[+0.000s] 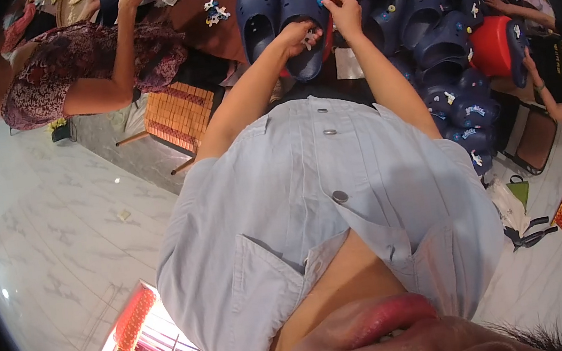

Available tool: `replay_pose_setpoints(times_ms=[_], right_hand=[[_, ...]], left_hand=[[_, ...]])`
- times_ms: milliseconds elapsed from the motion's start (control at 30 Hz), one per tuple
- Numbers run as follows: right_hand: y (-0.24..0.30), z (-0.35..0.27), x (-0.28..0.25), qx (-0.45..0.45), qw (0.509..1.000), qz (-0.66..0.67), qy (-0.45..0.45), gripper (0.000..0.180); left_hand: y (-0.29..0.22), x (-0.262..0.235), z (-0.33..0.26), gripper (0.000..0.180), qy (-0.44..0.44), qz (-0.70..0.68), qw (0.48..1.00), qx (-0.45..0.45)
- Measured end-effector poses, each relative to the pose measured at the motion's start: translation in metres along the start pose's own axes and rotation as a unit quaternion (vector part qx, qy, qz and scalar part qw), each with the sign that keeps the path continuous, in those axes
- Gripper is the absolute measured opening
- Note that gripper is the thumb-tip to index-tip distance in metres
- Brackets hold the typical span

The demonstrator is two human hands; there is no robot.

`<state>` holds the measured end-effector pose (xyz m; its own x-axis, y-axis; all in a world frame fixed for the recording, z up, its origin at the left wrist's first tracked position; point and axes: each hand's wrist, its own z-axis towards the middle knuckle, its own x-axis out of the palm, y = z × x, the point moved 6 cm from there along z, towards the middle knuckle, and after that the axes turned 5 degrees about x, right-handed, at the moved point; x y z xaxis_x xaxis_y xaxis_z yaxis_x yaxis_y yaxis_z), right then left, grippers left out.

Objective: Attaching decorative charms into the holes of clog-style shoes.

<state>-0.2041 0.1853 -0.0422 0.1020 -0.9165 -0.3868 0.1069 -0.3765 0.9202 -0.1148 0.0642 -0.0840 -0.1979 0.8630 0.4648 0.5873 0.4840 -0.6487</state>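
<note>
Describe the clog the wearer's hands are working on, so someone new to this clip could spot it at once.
Find the heap of navy clogs at the top of the view. At its left edge, above the pale blue shirt, both arms meet on one navy clog. Unlike its neighbours, left hand holds it while right hand pinches its top.

Both bare forearms stretch forward from the pale shirt (325, 191). Left hand (297, 35) curls closed, knuckles up, above the shirt's collar. Right hand (343, 10) sits just beside it, fingertips (328, 2) pinched together.
</note>
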Motion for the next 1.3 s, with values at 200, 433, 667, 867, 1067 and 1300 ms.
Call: replay_pose_setpoints(times_ms=[200,433,667,867,1067,1300], right_hand=[[0.035,-0.026,0.000,-0.266,0.930,-0.251,-0.045,0.014],[0.060,-0.029,0.010,-0.363,0.824,-0.432,0.052,0.014],[0.093,-0.017,0.041,-0.201,0.723,-0.602,0.271,0.019],[0.090,-0.014,0.040,-0.159,0.798,-0.561,0.156,0.019],[0.071,-0.029,0.010,-0.108,0.880,-0.446,0.118,0.022],[0.076,-0.043,0.001,-0.059,0.918,-0.373,0.117,0.041]], left_hand=[[0.004,0.000,0.003,0.015,0.024,-0.020,0.999,-0.024],[0.014,-0.001,0.009,0.012,0.039,-0.049,0.997,-0.051],[0.013,-0.007,0.012,0.023,0.051,0.006,0.999,0.009],[-0.001,0.000,-0.006,0.016,0.033,0.035,0.999,0.022],[0.003,0.009,-0.003,0.013,0.077,0.012,0.997,0.024],[0.009,0.001,0.000,0.014,0.050,-0.030,0.998,0.007]])
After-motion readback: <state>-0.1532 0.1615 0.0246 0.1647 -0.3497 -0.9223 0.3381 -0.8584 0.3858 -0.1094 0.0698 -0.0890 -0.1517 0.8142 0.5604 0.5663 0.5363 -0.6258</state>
